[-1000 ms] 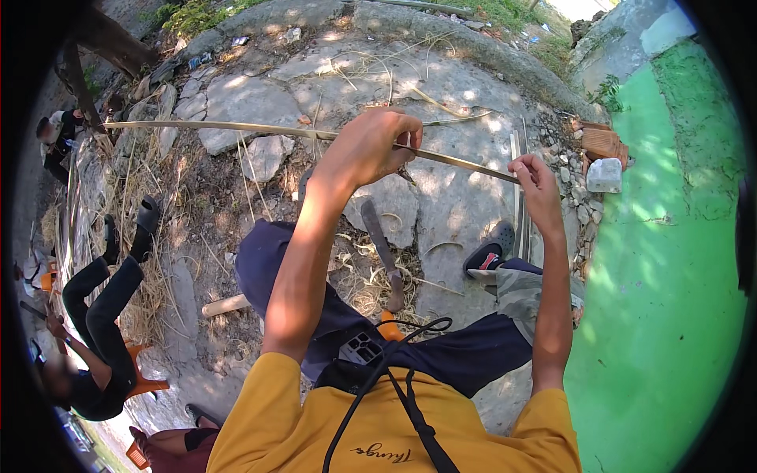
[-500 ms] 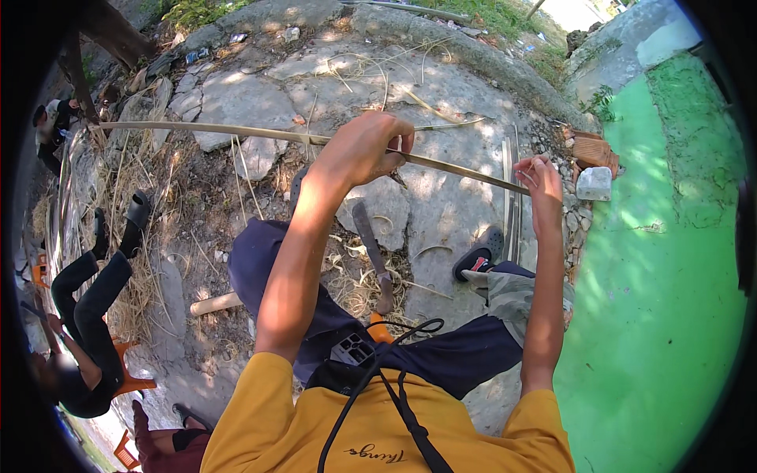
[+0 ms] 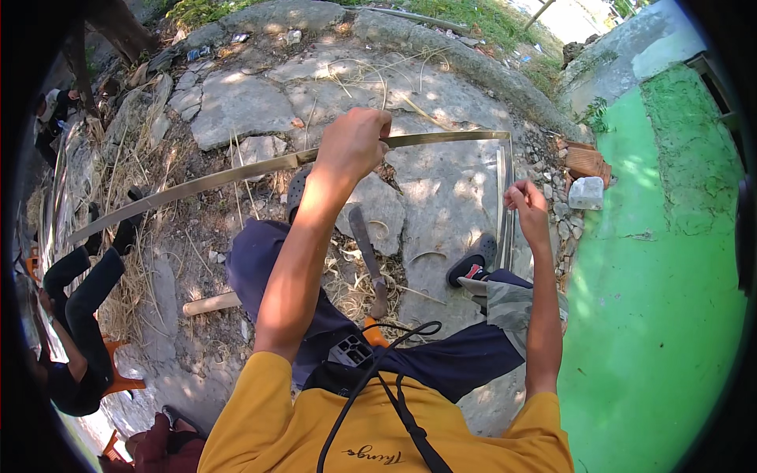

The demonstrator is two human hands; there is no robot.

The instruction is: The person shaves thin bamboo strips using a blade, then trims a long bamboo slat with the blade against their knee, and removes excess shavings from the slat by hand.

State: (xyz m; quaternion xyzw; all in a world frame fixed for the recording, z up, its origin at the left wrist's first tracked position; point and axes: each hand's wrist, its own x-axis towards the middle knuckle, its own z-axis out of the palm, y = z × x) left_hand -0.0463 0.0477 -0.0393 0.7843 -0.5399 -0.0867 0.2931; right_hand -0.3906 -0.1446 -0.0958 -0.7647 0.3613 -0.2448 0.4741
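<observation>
My left hand is closed around a long, flat bamboo strip, held up in front of me. The strip curves down to the left on one side and reaches to the right on the other, with a node just left of my hand. Below the strip's right end, apart from it, is my right hand, its fingers curled together; anything in them is too small or hidden to tell. A machete with a dark blade and wooden handle lies between my legs, among pale shavings.
More strips lie beside my right shoe. A round bamboo piece lies left of my knee. At right stand a whitish block, bricks and a green wall. People sit on orange chairs at left.
The strip has tilted: its left end has dropped and its right end has risen. My right hand has come off the strip and moved lower. My left hand has shifted slightly left, keeping its grip.
</observation>
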